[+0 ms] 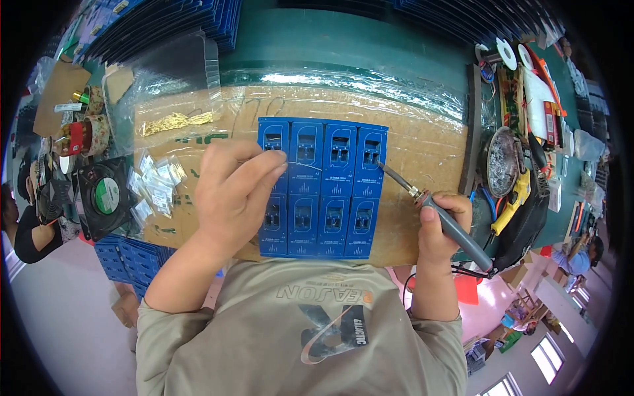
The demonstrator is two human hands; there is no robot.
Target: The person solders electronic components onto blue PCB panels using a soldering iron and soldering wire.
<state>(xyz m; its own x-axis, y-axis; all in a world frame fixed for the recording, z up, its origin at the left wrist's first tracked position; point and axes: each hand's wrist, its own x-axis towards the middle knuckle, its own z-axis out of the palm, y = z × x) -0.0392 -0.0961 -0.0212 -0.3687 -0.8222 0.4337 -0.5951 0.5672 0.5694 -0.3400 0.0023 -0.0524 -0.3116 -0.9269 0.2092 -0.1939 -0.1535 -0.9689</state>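
Note:
A blue circuit board panel (307,183), divided into several like sections with cut-out windows, lies flat on a brown cardboard sheet (422,142). Over its left side, my left hand (231,188) pinches a thin silvery wire (307,164), which looks like solder and reaches right across the upper sections. My right hand (444,228) grips the grey handle of a soldering iron (456,234) beside the board's right edge. The iron's tip is at the upper right section; whether it touches cannot be made out. My left fingers and wrist cover part of the panel's left column.
Gold-coloured pin strips (178,123), small clear packets (157,188) and a black fan (102,198) are on the left. Right of a dark bar (470,125) stand a round metal dish (502,162) and a yellow-handled tool (520,195). Stacked blue boards (172,26) line the back.

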